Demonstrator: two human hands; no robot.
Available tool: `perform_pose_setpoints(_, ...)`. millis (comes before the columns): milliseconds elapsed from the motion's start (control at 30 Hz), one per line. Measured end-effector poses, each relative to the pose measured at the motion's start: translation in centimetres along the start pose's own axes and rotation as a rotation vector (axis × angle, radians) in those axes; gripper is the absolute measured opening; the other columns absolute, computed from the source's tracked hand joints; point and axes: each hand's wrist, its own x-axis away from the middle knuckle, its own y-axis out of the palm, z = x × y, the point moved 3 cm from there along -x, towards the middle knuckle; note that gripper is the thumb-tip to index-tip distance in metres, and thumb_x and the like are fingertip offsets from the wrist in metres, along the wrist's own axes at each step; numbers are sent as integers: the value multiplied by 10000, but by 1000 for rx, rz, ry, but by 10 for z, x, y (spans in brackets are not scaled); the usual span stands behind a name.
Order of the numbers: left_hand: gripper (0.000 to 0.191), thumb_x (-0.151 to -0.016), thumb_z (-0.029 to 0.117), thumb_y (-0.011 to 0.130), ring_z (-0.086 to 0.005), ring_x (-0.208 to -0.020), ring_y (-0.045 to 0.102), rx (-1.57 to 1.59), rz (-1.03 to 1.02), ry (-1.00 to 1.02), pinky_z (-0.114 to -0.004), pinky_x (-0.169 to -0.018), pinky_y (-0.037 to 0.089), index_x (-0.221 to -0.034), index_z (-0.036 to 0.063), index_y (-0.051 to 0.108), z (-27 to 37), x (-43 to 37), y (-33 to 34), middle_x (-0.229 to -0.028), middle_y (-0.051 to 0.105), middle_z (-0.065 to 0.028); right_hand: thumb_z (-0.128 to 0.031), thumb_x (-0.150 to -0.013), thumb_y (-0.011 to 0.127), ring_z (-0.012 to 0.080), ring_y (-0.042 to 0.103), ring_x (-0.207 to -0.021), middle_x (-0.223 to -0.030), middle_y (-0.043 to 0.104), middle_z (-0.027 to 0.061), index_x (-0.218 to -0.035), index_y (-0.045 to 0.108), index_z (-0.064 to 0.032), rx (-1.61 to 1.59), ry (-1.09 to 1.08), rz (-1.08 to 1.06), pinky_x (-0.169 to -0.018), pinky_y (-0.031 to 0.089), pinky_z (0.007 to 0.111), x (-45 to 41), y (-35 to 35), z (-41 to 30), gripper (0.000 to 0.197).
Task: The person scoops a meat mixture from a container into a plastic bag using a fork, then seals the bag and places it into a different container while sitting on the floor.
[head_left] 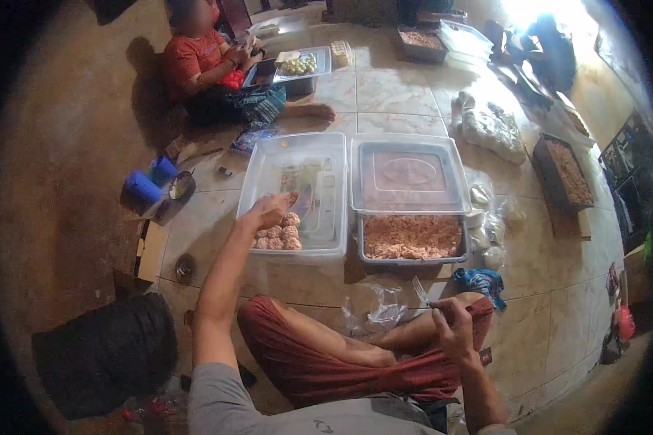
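Note:
My left hand (275,211) reaches over a clear plastic tub (334,217), just above several reddish, clumped balls (275,239) grouped in its near left corner. Its fingers point right; whether they hold anything is hidden. Over my right knee, my right hand (457,323) grips a metal fork (420,289), tines up and leaning left. Beside the tub stands a dark tray (413,261) of crumbly reddish-brown mixture (411,236). A translucent plastic lid (408,163) covers the tray's far part.
Another person (201,65) sits far left beside a tray of pale round pieces (299,64). Clear bags (484,223) lie right of my tray, a crumpled plastic bag (383,310) before my legs. Blue cups (141,187) and a black bucket (106,353) are left. Another filled tray (563,168) stands right.

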Motion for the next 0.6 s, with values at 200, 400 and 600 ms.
perform_pose_setpoints(200,392,-985,270,582,-327,-1173,655,125,564,408,-468,-980,531,-1287,21,596,91,80,7,-1276,657,-218,-59,-905,659,383,681,-919,-987,691,197,-1024,647,-3,440,-387,147,-795,531,428,-36,-47,-21,133)
perform_pose_setpoints(400,413,-925,-51,447,-288,-1166,666,769,15,649,-349,-963,552,-1309,23,581,144,156,137,-1287,650,-171,-183,-945,585,429,641,-975,-1025,659,195,-1039,619,-40,981,-431,71,-804,485,521,-104,-57,-19,174)
perform_pose_setpoints(600,702,-1005,495,554,-405,-1310,553,1956,-292,587,-522,-1091,457,-1571,156,314,166,184,152,-1553,425,-198,-177,-956,592,360,668,-871,-1021,670,194,-1063,619,-36,596,-366,19,-767,518,461,-92,-17,-27,179)
